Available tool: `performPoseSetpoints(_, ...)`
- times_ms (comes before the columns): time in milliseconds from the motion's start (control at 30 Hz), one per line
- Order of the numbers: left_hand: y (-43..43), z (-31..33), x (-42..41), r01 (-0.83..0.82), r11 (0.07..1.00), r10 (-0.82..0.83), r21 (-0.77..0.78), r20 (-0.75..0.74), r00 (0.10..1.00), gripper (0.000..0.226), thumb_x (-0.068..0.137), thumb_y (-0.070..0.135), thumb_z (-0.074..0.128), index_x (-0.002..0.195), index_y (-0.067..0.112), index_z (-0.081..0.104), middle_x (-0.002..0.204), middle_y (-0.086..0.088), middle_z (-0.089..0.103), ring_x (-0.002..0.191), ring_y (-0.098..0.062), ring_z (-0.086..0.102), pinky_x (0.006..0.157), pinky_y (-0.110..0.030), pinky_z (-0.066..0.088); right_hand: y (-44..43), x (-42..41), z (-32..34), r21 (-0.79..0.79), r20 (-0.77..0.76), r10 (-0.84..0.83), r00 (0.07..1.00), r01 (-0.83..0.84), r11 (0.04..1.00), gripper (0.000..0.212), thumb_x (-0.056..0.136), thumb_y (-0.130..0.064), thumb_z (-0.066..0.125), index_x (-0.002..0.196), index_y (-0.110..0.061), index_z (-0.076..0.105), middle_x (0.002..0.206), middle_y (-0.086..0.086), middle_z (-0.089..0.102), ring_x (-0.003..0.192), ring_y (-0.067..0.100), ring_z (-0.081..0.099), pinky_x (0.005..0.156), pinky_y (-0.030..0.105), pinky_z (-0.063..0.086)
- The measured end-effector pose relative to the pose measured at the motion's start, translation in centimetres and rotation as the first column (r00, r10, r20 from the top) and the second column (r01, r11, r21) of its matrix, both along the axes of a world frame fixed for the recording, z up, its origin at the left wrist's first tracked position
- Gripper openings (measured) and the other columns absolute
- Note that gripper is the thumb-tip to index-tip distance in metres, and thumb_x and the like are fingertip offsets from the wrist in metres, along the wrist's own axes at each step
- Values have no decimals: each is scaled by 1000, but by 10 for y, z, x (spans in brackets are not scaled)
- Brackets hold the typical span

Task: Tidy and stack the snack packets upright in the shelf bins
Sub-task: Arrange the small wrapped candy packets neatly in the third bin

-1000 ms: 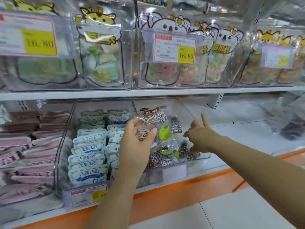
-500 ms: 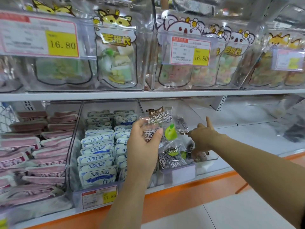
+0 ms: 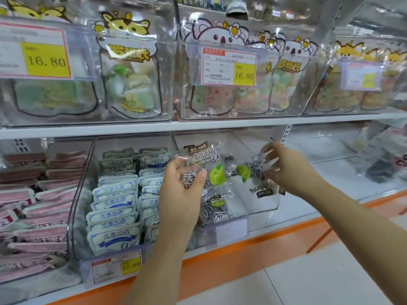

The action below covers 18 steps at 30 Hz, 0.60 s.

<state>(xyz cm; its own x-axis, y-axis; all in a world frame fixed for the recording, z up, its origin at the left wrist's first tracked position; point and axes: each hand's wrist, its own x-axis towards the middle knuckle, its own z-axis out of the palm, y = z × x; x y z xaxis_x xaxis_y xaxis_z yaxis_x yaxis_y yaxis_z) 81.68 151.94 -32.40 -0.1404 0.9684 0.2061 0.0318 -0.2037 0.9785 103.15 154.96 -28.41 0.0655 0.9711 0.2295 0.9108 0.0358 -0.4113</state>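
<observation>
mid-tidy on the plum bin (image 3: 264, 213) here. my left hand (image 3: 182, 194) has its thumb and fingers wrapped round a plum packet (image 3: 199, 158), holding it upright at the bin's left side. my right hand (image 3: 288, 170) pinches a second packet (image 3: 259, 188) by its edge, up over the bin, and its print reads upside down. a third packet (image 3: 214, 209) lies slumped at the front.

next up, i reckon: flip the right one the right way up and stand it behind the left one. the film looks slippery, so a firm pinch and no rush.

the neighbour bin of white packets (image 3: 114, 216) is packed neat, with pink packets (image 3: 33, 205) further left. the white shelf (image 3: 330, 172) has orange trim (image 3: 220, 249) under it, then pale floor (image 3: 308, 271). the shelf above holds candy bags (image 3: 220, 100) behind a 16.80 tag (image 3: 229, 67).
</observation>
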Motion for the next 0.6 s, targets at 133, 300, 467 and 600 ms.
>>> performPoseSetpoints(133, -4, 2, 6, -31, 999, 32, 12, -42, 999, 30, 94, 21, 54, 113, 32, 34, 95, 31, 44, 62, 31, 45, 54, 5, 35, -36, 13, -1, 205, -268, -6, 963, 63, 977, 39, 79, -3, 67, 106, -24, 48, 95, -4, 57, 73, 6, 58, 55, 10, 42)
performPoseSetpoints(300, -11, -2, 17, 49, 997, -53, -57, -89, 995, 30, 97, 32, 47, 124, 36, 37, 102, 30, 48, 75, 23, 52, 74, -6, 43, -60, 20, -25, 90, -733, -16, 680, 119, 989, 45, 78, -4, 72, 111, -24, 51, 99, -3, 53, 80, 23, 59, 76, 38, 55)
performPoseSetpoints(467, -14, -5, 27, 79, 987, -76, -141, 30, 997, 25, 96, 29, 50, 99, 54, 47, 108, 19, 61, 104, -14, 61, 97, -45, 45, -63, 24, -19, 96, -859, -30, 512, 217, 971, 41, 80, -3, 69, 110, -21, 49, 105, 3, 52, 75, 14, 59, 63, 23, 53)
performPoseSetpoints(600, -10, -10, 36, 103, 980, -79, -170, 144, 986, 24, 86, 33, 53, 94, 56, 53, 105, 15, 67, 103, -18, 63, 95, -52, 46, -61, 16, -21, 41, -967, -38, 251, 301, 953, 38, 83, -3, 65, 111, -18, 45, 122, 11, 52, 85, 18, 61, 58, 21, 51)
